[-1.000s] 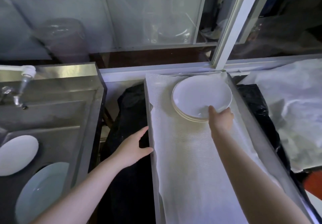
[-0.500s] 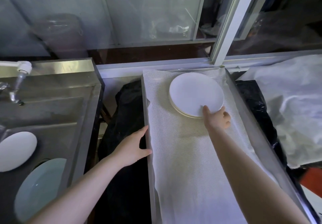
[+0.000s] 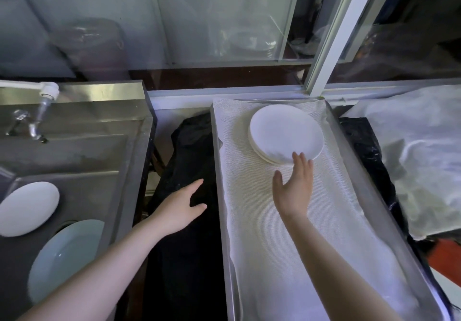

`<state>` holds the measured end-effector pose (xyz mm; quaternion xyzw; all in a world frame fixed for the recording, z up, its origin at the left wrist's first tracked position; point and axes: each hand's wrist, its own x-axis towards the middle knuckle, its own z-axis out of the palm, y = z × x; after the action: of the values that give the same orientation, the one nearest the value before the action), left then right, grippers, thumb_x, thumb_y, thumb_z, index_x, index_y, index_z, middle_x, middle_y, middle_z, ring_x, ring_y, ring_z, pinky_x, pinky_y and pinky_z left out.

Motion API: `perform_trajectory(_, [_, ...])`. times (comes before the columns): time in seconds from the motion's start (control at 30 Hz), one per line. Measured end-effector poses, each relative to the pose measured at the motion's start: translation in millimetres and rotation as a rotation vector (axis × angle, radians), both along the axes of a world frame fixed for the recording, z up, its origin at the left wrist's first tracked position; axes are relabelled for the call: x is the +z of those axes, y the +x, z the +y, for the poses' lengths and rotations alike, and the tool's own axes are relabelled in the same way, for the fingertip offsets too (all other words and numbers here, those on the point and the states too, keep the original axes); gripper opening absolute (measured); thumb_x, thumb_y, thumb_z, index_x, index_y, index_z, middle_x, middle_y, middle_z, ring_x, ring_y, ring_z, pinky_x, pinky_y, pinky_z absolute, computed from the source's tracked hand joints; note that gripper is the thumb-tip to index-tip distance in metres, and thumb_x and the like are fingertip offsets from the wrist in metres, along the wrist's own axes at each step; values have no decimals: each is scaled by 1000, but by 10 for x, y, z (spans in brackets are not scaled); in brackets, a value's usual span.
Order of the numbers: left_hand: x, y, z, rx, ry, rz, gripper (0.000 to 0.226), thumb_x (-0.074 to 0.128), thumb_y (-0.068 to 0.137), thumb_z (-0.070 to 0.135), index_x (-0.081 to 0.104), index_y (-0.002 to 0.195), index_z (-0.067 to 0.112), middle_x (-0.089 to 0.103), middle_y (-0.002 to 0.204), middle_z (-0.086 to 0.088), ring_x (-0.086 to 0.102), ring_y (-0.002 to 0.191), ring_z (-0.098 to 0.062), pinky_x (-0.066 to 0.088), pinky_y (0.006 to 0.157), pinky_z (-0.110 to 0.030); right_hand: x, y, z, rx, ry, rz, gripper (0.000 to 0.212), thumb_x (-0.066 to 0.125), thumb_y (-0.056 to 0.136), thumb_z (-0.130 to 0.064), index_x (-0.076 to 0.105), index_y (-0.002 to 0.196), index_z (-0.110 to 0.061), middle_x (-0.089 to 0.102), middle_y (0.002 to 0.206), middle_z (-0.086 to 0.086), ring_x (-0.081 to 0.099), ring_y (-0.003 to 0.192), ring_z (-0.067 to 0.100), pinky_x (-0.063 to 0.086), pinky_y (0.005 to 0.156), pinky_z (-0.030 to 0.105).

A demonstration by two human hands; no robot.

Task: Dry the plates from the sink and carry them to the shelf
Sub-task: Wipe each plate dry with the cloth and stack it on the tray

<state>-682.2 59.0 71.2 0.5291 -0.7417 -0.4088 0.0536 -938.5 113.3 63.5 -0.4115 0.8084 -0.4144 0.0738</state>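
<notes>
The right hand (image 3: 293,191) hangs with fingers straight and spread, their tips at the near rim of the plate stack (image 3: 286,134), gripping nothing. The left hand (image 3: 180,208) is likewise relaxed and empty over the black cover (image 3: 189,258) just left of the tray (image 3: 219,171). The stack sits face down at the tray's far end on its white cloth (image 3: 287,245). One delivery looks finished. Two plates (image 3: 27,207) lie in the sink (image 3: 82,156) on the left; next, reach there and lift one to dry it.
</notes>
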Motion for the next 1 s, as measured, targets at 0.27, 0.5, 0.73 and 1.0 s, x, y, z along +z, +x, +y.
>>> perform_trajectory(0.27, [176,746,112,37,-13,-9,62,59,94,31,29,148,35,37,151,10,54,118,-14,40,93,-24,194,827,139,408,79,146,49,53,95,-23,44,142,-14,37,151,3,21,145,21,23,117,38])
perform_trajectory(0.5, [370,2145,504,119,-81,-61,59,54,96,33,28,149,37,41,148,7,57,98,-18,49,87,-33,376,2142,264,609,119,260,47,54,95,-28,45,141,-21,41,149,-4,22,144,13,21,115,27])
perform_trajectory(0.73, [365,4169,1126,270,-152,-90,59,57,94,34,32,147,37,40,149,13,48,128,-12,41,97,-28,316,3952,388,804,177,273,44,55,94,-25,51,137,-17,46,145,4,33,139,22,26,113,31])
perform_trajectory(1.0, [446,5766,1550,487,-221,-92,65,64,91,21,33,148,18,28,156,-1,24,144,-13,20,111,-22,169,5440,368,983,342,240,38,53,94,-25,55,132,-24,51,138,-2,44,127,20,36,102,28])
